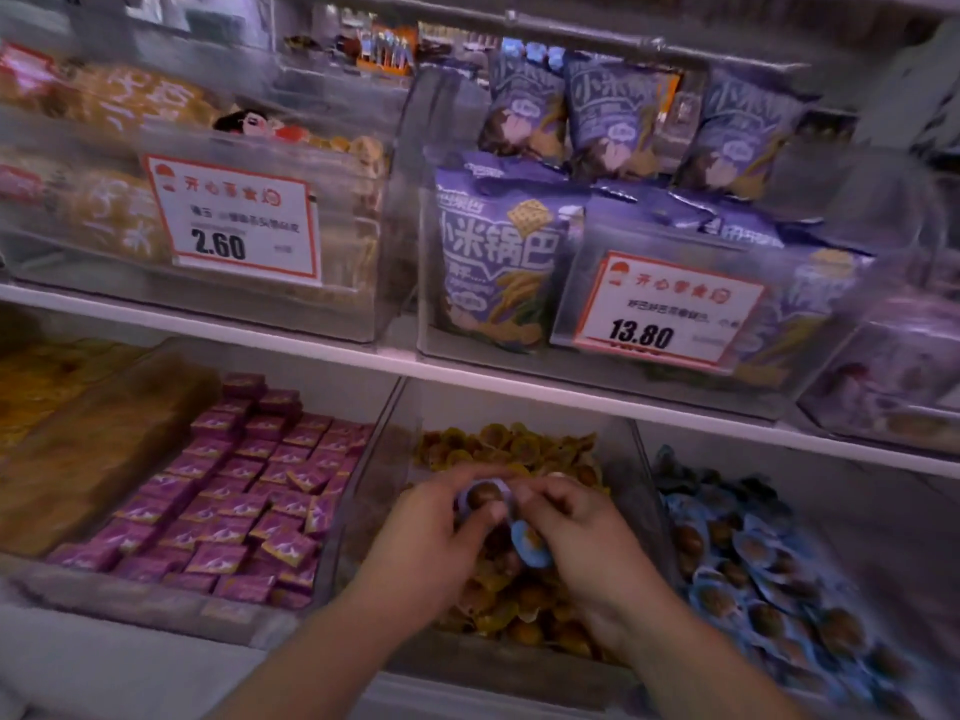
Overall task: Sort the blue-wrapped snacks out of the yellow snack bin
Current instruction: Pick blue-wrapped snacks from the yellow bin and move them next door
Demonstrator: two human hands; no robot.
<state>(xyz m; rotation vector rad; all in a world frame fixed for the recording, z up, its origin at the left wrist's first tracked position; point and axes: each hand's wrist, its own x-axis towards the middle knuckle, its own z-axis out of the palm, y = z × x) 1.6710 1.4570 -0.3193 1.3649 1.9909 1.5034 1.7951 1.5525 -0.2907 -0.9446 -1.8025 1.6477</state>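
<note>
Both hands meet over the yellow snack bin [384, 491]. The left hand [431, 532] pinches one blue-wrapped snack [483, 495] between thumb and fingers; the right hand [576, 532] curls round a second blue-wrapped snack [530, 544]. Right of them lies the bin of blue-wrapped snacks [769, 589], left the purple packets [234, 491].

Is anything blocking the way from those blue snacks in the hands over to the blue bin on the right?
Only the clear divider wall between the yellow bin and the blue bin. Both hands hold blue snacks above the yellow pile, so they must clear that wall.
</note>
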